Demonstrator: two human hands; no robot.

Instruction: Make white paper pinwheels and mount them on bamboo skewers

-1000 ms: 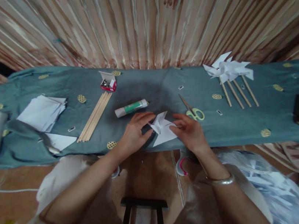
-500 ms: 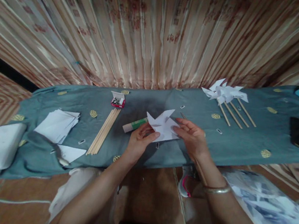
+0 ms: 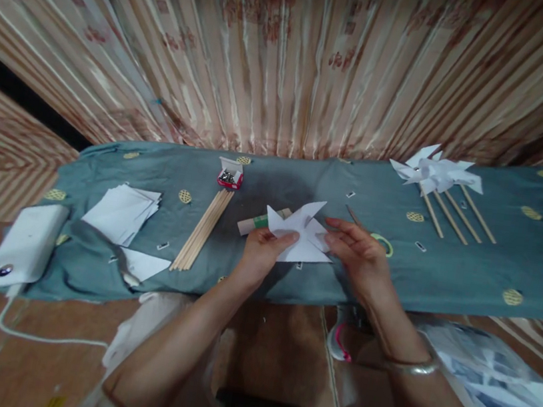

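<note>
A white paper pinwheel (image 3: 301, 238) with folded-in points is held above the cloth-covered table. My left hand (image 3: 264, 253) pinches it, thumb pressed near its middle. At its right edge, my right hand (image 3: 358, 253) has its thumb and fingers closed on a corner. Behind the pinwheel lies a green-and-white glue stick (image 3: 255, 221), partly covered. Beside my right hand show a yellow-green handle loop (image 3: 384, 244) and a thin pointed tip, apparently scissors, mostly hidden under the hand.
Left of centre lie wooden sticks (image 3: 203, 229) and an open red box of small metal pins (image 3: 230, 174). Further left are white paper sheets (image 3: 121, 213) and a white power bank (image 3: 30, 247) with a cable. Finished pinwheels (image 3: 440, 173) on sticks lie back right.
The view has shifted, so the table things sit further right. The pinwheel is tilted flatter, and my right hand has moved slightly outward along its right edge, uncovering the yellow-green loop.
</note>
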